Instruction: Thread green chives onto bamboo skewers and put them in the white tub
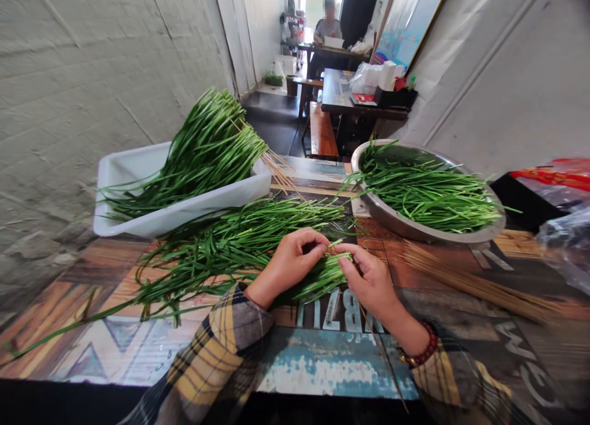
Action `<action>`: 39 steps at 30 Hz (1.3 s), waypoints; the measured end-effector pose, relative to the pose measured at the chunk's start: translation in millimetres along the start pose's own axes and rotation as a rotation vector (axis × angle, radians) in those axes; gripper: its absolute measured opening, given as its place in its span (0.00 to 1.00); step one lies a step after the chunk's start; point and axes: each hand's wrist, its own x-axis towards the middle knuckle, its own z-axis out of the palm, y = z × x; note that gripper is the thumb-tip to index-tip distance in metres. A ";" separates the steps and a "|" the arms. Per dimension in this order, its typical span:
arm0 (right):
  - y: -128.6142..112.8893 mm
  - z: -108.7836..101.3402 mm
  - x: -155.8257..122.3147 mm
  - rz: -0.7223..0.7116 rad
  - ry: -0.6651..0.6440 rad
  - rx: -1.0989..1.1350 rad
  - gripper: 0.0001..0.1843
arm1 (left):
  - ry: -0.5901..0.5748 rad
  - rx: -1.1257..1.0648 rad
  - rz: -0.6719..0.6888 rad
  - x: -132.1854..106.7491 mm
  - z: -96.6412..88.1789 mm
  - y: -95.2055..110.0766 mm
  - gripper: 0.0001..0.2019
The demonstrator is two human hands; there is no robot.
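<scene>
Over a loose pile of garlic chives, my two hands meet at the pale stem ends. My left hand is closed, thumb and index finger pinching a chive stem. Close by on the right, my right hand is closed too, its fingertips at the stem ends. Thin bamboo skewers run from under my right hand toward the table's front edge; how the fingers grip them is partly hidden. Skewered chives lie in a white plastic tray at the left, with skewer ends sticking out.
A metal bowl of loose chives stands at the back right. Several bare bamboo skewers lie in front of it. Plastic bags sit at the right edge. Beyond are a bench, another table and a seated person.
</scene>
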 end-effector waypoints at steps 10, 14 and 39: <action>2.7 0.2 -0.7 -0.045 -0.007 0.023 0.14 | 0.050 -0.017 0.005 0.0 1.2 -2.5 0.06; 2.8 0.6 -0.6 -0.050 0.010 0.009 0.14 | 0.051 -0.012 0.013 -0.6 0.7 -1.2 0.05; 4.4 1.1 -0.2 -0.065 0.029 0.014 0.13 | 0.046 -0.007 0.016 -0.1 1.0 -2.1 0.06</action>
